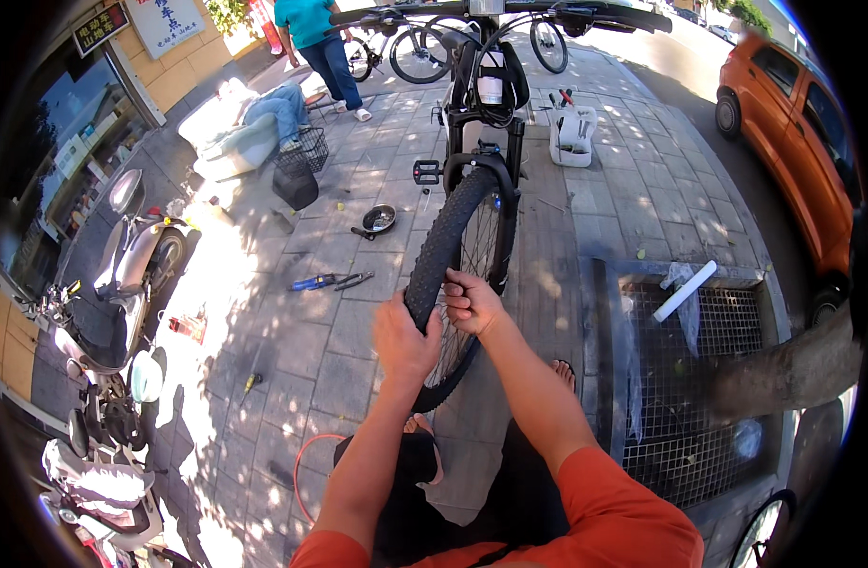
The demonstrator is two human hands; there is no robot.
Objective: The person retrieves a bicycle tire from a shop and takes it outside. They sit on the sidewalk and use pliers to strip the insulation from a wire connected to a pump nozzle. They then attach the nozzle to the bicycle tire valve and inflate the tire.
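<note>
A mountain bike stands facing me, its black knobbly front tire (450,222) pointing my way. My left hand (402,339) wraps round the near left side of the tire, the thumb lying toward the spokes. Close by on the right, my right hand (473,303) is closed, its fingertips pinched beside the tire and wheel rim. What sits between those fingertips is too small to make out. Above the wheel are the black suspension fork (515,156) and the handlebar (595,13).
Blue-handled pliers (315,282), a round black dish (379,221) and a yellow screwdriver (252,382) lie on the paving left of the wheel. A white tool caddy (573,142) stands right, beyond a metal grate (680,379) and tree trunk (784,374). Scooters (121,284) line the left; an orange car (784,123) is parked right.
</note>
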